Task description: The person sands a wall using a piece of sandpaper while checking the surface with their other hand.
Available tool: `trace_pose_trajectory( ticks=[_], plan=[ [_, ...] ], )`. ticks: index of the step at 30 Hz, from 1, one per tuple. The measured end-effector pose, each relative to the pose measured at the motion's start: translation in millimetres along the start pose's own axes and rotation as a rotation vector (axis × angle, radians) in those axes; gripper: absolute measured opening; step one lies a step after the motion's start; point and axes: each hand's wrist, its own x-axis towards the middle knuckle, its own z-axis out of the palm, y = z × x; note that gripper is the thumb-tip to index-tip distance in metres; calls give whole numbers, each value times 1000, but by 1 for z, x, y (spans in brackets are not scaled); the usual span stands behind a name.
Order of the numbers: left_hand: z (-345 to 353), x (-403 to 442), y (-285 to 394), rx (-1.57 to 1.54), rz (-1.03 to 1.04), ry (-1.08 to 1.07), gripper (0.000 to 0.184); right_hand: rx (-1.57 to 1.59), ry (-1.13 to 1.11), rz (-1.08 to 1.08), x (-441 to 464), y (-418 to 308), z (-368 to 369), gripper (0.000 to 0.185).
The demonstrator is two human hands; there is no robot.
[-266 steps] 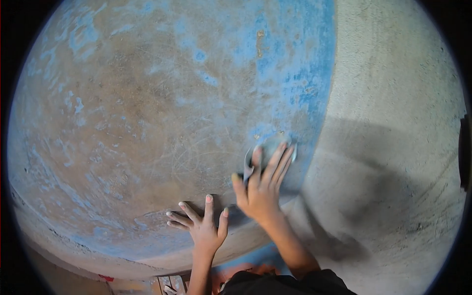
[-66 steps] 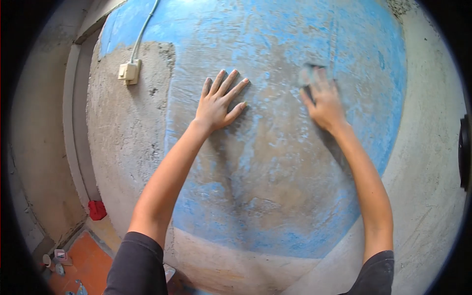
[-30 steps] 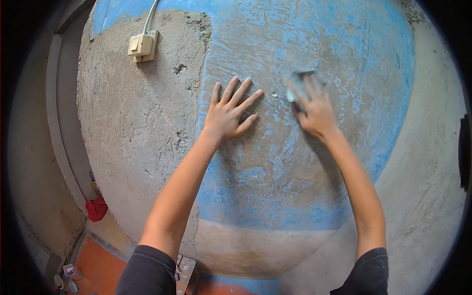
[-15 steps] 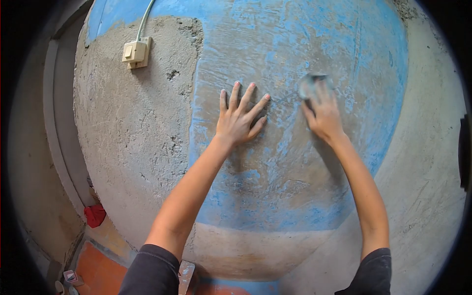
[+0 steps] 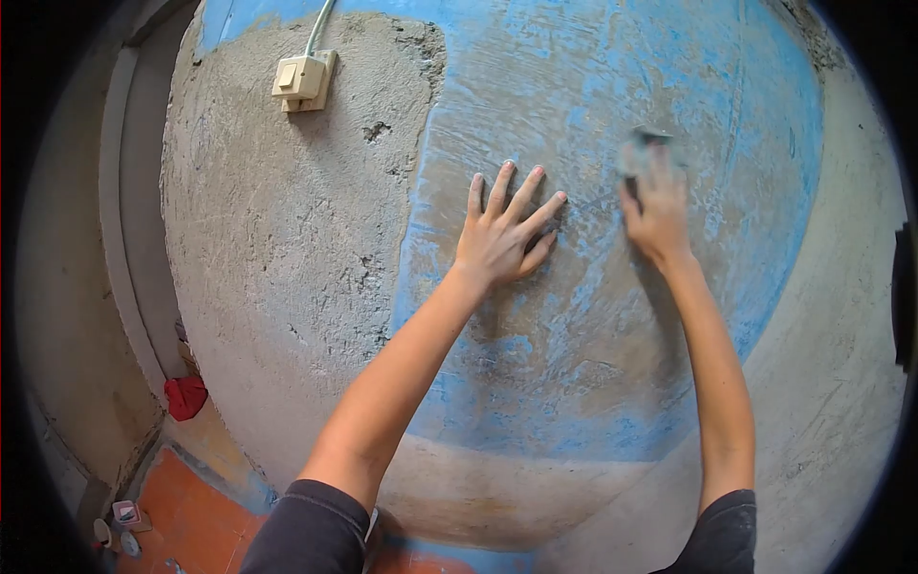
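A wall (image 5: 574, 287) with worn blue paint and grey-brown bare patches fills the middle of the view. My left hand (image 5: 502, 230) lies on it with the fingers spread, holding nothing. Further right and slightly higher, my right hand (image 5: 660, 206) presses a small dark-and-greyish sanding pad (image 5: 652, 134) to the painted surface. Motion blurs that hand and the pad, and the fingers cover most of the pad, so its exact kind is hard to make out.
A cream switch box (image 5: 304, 78) with a cable is fixed to rough bare plaster at upper left. A doorway frame (image 5: 124, 191) and red cloth (image 5: 185, 396) are at far left. Orange floor tiles (image 5: 191, 507) and small containers (image 5: 129, 517) lie below.
The view has shifted, so the wall and switch box appear further right. My right hand stays blurred with the pad on the wall. My left hand keeps its spread pose on the wall.
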Motion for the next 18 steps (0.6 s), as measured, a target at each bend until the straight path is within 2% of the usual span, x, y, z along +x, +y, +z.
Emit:
trace_pose_trajectory(
  ticks=[2,3,6,7,10,11,14,15,18],
  plan=[
    [-2,-1,0,-23,-13,-17,64,18,-259,-447,-6,-15,-21,56],
    [1,-2,0,-41,-39,14,66,76,-310,-473,-4,-26,-30,55],
    [6,-4,1,-89,-107,79,73,35,71,91,-2,-23,-6,74],
    [6,-5,2,-97,-118,90,74,-33,134,144,-3,-31,-2,72],
    [5,-3,1,-105,-131,100,74,104,-247,-441,-9,-46,-18,59],
    [5,-3,1,-109,-134,96,73,161,-261,-443,-4,-39,-17,59],
    [4,-4,0,-96,-133,83,73,69,91,132,3,-42,-3,76],
    [5,-4,1,-101,-133,83,73,-11,83,-17,-3,-49,0,74],
    [7,-4,-1,-94,-122,94,72,216,-255,-424,-8,-39,-9,69]
  ],
)
